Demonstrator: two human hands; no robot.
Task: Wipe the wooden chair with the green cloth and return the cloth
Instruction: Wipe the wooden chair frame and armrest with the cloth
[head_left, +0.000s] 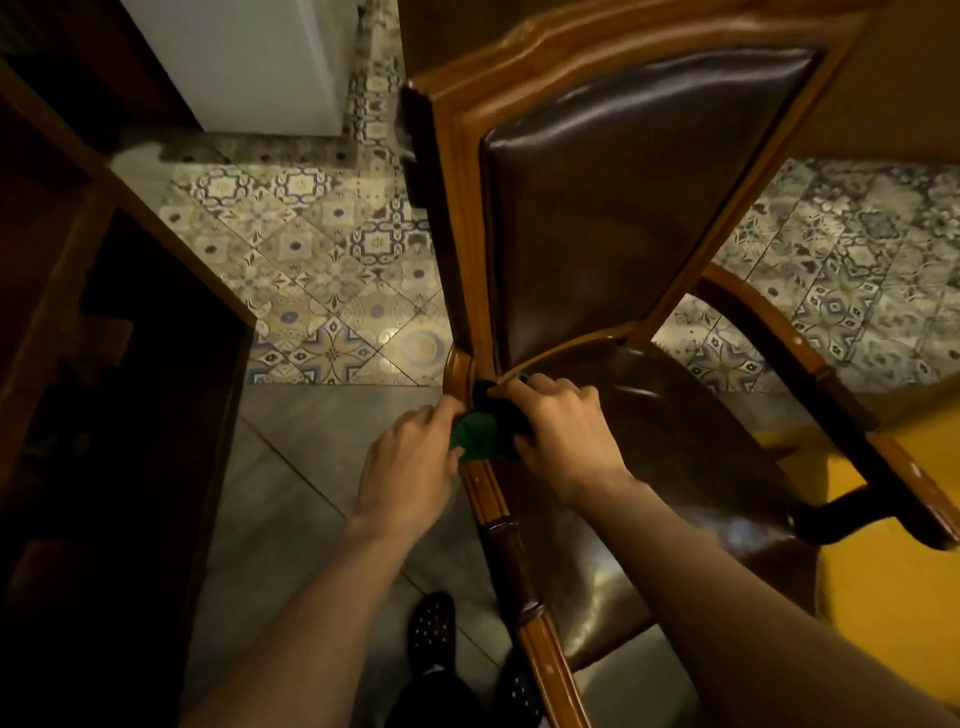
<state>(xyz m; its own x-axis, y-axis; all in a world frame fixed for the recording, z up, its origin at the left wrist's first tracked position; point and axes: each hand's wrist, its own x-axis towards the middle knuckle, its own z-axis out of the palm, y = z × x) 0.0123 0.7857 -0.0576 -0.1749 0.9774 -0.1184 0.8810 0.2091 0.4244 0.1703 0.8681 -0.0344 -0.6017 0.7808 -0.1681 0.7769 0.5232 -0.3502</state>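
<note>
Green cloth (475, 434), brown wooden chair (483, 493), dark brown leather, blue-patterned floor tiles (322, 270)

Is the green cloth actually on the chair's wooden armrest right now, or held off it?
Touching. The head view shows the green cloth bunched over the near armrest where it meets the backrest, pressed there by both hands.

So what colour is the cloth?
Green, seen in the head view: the cloth is bunched between both hands.
</note>
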